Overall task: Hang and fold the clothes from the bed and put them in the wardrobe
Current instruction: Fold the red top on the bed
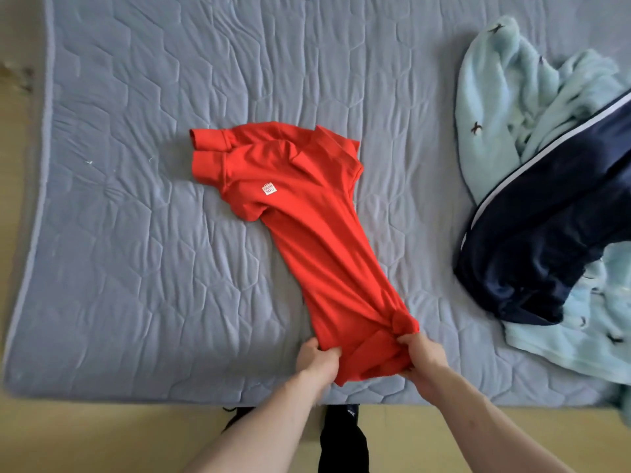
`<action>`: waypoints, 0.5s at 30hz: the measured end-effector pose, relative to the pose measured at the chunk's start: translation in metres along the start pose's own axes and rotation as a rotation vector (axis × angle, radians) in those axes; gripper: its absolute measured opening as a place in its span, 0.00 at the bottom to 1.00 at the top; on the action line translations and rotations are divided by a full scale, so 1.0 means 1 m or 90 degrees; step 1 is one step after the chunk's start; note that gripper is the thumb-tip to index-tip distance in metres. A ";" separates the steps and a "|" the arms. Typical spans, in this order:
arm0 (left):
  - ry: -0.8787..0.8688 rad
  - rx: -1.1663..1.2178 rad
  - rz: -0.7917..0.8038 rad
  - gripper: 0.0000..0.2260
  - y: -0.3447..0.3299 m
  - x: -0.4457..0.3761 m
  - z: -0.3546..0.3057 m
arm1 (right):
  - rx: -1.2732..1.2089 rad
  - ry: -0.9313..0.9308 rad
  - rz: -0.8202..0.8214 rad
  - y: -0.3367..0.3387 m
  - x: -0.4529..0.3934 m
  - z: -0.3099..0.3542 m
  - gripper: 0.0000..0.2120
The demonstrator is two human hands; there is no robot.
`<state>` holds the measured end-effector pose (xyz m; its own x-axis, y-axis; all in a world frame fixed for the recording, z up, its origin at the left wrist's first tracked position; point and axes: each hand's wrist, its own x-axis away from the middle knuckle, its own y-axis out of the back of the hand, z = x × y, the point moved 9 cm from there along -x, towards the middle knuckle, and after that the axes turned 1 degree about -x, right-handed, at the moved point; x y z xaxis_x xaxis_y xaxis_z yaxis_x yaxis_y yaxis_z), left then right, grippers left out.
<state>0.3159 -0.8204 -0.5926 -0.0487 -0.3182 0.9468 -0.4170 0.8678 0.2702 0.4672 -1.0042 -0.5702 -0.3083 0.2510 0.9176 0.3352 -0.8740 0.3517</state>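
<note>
Folding is the step in hand: a red shirt (300,227) lies on the bed (136,250), already doubled lengthwise with both sleeves stacked toward ten o'clock and the collar at the far end. Left hand (316,358) pinches the hem at its near left corner, right hand (421,355) grips the bunched hem at the near right corner; each grip is closed tight on cloth. The shirt body runs slantwise from the hands at six o'clock up toward eleven. Judging by this, the next move calls for lifting the hem and carrying it up to the collar, keeping both corners level so the fold lands square. At three o'clock a pale blue fleece (505,107) lies heaped with dark navy trousers (532,240) across it, well apart from the shirt and not in the way; both seem yet to be done
</note>
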 end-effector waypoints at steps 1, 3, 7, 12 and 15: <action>0.014 -0.031 -0.008 0.13 0.007 0.005 0.009 | 0.018 -0.003 0.006 0.000 0.004 -0.007 0.06; 0.036 -0.087 -0.004 0.14 0.018 0.017 0.029 | 0.067 -0.016 0.020 -0.001 0.015 -0.024 0.05; 0.069 -0.144 0.051 0.18 0.025 0.042 0.070 | 0.168 -0.036 0.027 0.003 0.040 -0.051 0.03; 0.034 -0.100 0.066 0.17 0.043 0.064 0.079 | 0.252 -0.029 0.046 0.008 0.067 -0.054 0.06; -0.039 -0.067 0.025 0.13 0.069 0.074 0.055 | 0.270 0.005 0.061 0.004 0.081 -0.032 0.07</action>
<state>0.2331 -0.8051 -0.5134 -0.1200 -0.3029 0.9454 -0.3157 0.9145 0.2529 0.4148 -1.0004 -0.5011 -0.2643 0.1723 0.9489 0.6986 -0.6442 0.3115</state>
